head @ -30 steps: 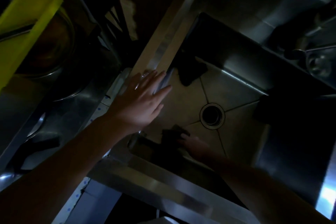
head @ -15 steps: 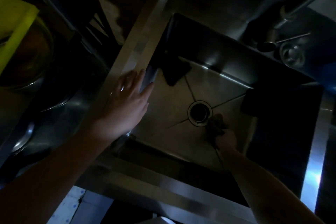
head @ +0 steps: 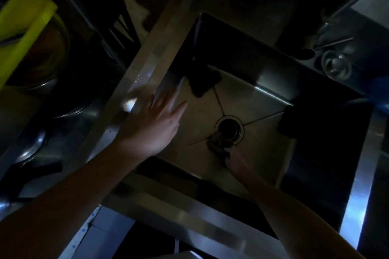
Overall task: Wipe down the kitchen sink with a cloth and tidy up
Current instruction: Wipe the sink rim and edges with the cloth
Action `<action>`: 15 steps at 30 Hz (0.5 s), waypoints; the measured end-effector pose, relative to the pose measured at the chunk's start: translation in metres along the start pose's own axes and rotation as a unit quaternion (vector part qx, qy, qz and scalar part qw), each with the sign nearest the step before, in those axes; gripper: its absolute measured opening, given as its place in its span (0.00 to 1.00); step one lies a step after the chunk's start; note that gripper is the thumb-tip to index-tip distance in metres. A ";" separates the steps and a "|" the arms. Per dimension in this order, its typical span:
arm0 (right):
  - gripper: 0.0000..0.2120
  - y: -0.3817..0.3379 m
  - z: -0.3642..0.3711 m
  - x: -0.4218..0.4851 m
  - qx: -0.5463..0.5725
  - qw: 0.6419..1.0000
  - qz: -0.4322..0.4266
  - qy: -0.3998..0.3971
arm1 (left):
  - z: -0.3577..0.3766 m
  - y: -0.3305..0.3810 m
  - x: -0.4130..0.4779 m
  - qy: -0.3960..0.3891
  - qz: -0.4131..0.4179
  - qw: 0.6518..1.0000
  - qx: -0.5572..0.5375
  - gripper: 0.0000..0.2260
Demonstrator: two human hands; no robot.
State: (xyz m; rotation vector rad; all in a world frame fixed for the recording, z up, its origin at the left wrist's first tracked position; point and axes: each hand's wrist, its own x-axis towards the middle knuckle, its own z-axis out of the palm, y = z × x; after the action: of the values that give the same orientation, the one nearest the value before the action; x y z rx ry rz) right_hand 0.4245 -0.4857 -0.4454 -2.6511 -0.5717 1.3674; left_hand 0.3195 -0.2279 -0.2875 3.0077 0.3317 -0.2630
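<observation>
Cloth [head: 219, 143], dark and bunched, touches drain [head: 229, 127].

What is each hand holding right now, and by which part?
The right hand grips a bunched dark cloth by its near end, beside the drain. The left hand holds nothing.

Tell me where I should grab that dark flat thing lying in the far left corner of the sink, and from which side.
Probably the dark flat piece is best taken by its loose corner pointing toward the drain, coming from above on the drain side. Its far edges sit against the sink walls, so only that end looks free. The left hand is nearest; the right hand holds the cloth.
</observation>
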 end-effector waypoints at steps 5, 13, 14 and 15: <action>0.16 0.039 -0.012 -0.021 0.068 0.991 0.038 0.106 | 0.003 0.005 -0.014 -0.019 -0.014 1.000 0.008 0.22; 0.13 0.079 -0.030 -0.002 0.158 0.953 0.196 0.168 | 0.009 0.041 -0.028 -0.033 -0.022 0.999 -0.013 0.23; 0.13 0.076 -0.027 -0.001 0.141 0.960 0.186 0.153 | 0.009 0.043 -0.030 -0.028 -0.021 0.999 -0.016 0.23; 0.12 0.071 -0.023 -0.001 0.117 0.969 0.162 0.148 | 0.010 0.047 -0.033 -0.022 -0.018 0.999 -0.015 0.22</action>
State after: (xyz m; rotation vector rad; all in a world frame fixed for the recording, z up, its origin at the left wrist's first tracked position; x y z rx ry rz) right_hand 0.4625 -0.5495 -0.4490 -2.7519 0.0578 0.9929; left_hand 0.2968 -0.2812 -0.2872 2.9638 0.3831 -0.3239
